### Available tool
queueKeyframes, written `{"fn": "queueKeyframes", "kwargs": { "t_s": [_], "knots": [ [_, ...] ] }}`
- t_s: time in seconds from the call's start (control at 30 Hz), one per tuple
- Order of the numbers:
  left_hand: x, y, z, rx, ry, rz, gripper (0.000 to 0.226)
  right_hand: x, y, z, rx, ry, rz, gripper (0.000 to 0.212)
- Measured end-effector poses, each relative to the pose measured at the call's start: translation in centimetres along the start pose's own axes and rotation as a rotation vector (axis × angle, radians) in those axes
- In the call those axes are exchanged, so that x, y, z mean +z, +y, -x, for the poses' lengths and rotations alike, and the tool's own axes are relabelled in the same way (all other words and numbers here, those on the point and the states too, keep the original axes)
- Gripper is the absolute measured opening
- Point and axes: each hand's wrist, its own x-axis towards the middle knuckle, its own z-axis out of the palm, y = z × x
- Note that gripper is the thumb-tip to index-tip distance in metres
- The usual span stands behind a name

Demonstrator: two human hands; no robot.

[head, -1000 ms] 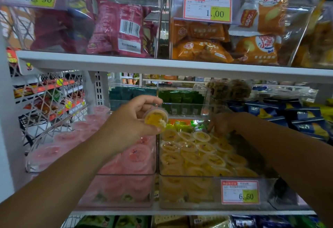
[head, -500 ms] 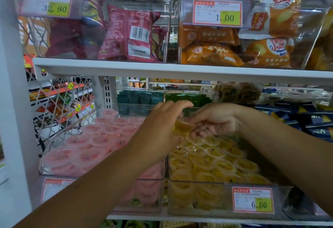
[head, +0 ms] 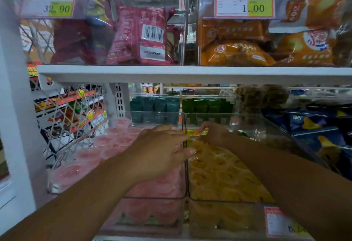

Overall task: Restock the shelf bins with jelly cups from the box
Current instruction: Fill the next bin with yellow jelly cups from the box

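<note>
Two clear shelf bins stand side by side. The left bin (head: 152, 198) holds pink jelly cups (head: 106, 141); the right bin (head: 228, 201) is packed with yellow jelly cups (head: 219, 168). My left hand (head: 162, 145) hovers over the divider between them, fingers straight and pointing right, holding nothing. My right hand (head: 213, 134) reaches to the back of the yellow bin with fingers curled down on a yellow jelly cup (head: 192, 139), which is mostly hidden. The box is out of view.
A white shelf board (head: 190, 74) runs close above the hands, carrying snack bags. Bins of teal packets (head: 155, 109) and green packets (head: 207, 107) stand behind. Blue bags (head: 314, 124) lie to the right, a wire mesh panel (head: 72, 119) to the left, and a price tag (head: 282, 221) on the front.
My left hand carried a yellow cup rightward and passed it to my right hand. The left hand now has straight, empty fingers; the right hand has lowered to the back of the yellow bin.
</note>
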Motion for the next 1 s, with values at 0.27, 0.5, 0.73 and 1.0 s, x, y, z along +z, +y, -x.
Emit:
{"fn": "queueKeyframes", "kwargs": {
  "t_s": [0.27,0.5,0.73,1.0],
  "knots": [
    [0.6,-0.3,0.2,-0.011,0.031,0.023,0.061,0.6,1.2,1.1,-0.09,-0.418,0.382,0.055],
    [0.3,0.3,0.3,-0.028,-0.006,-0.056,0.058,1.7,1.0,2.5,-0.025,-0.419,0.553,0.057],
    [-0.5,2.5,2.6,-0.035,0.302,-0.023,0.061,-6.4,-4.2,10.3,-0.188,0.009,-0.162,0.051],
    [13.4,8.4,16.2,0.214,0.402,0.551,0.027,-0.9,-0.6,34.3,-0.386,0.303,-0.776,0.026]
  ]
}}
